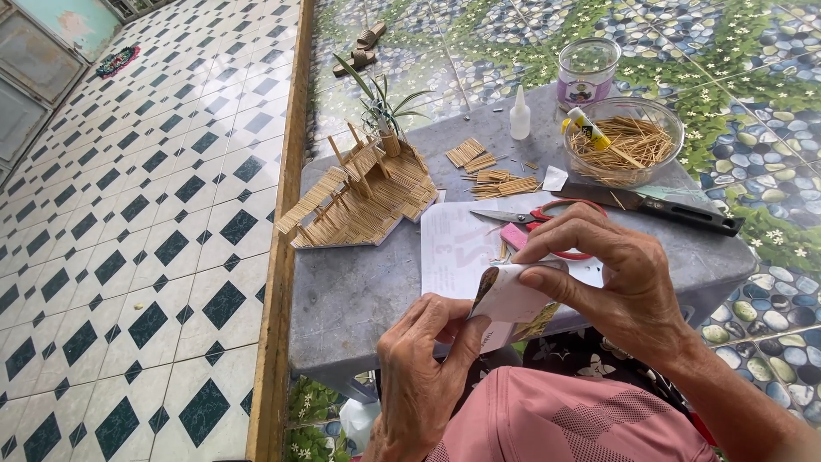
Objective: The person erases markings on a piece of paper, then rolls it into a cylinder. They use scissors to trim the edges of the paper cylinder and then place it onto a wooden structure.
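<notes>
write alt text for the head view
Both hands, left and right, bend a piece of card over a grey table holding a stick model, scissors and a bowl of sticks.

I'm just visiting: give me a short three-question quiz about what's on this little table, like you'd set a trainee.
1. True or false: both hands hold the folded card.
2. What fills the glass bowl: A) thin straw sticks B) beads C) water?
3. Which red-handled tool lies on the paper sheet?

Key:
1. True: left hand and right hand grip it.
2. A.
3. The scissors.
</notes>
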